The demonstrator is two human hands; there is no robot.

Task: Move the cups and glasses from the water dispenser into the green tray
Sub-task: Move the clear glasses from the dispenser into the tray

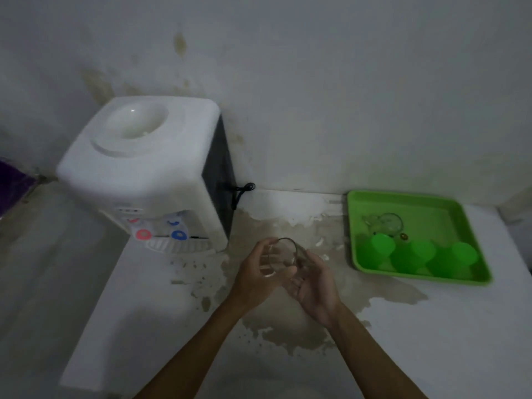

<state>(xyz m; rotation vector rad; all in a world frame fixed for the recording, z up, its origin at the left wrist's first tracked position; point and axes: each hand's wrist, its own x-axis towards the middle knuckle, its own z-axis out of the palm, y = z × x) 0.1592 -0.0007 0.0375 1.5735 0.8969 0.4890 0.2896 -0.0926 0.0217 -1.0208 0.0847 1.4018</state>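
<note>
A clear drinking glass (283,254) is held between both hands above the counter, between the dispenser and the tray. My left hand (259,276) wraps its left side and my right hand (315,286) cups it from the right and below. The white water dispenser (144,168) stands at the left against the wall, with a red tap (143,234) and a blue tap (178,234). The green tray (431,205) lies at the right. It holds three green cups (414,256) in a front row and a clear glass (388,223) behind them.
The white counter (431,341) has a large brownish stain (288,326) under my hands. A black cord (241,191) hangs off the dispenser's dark side. A stained wall runs behind. The counter's left edge drops off below the dispenser. Something purple (11,180) sits at far left.
</note>
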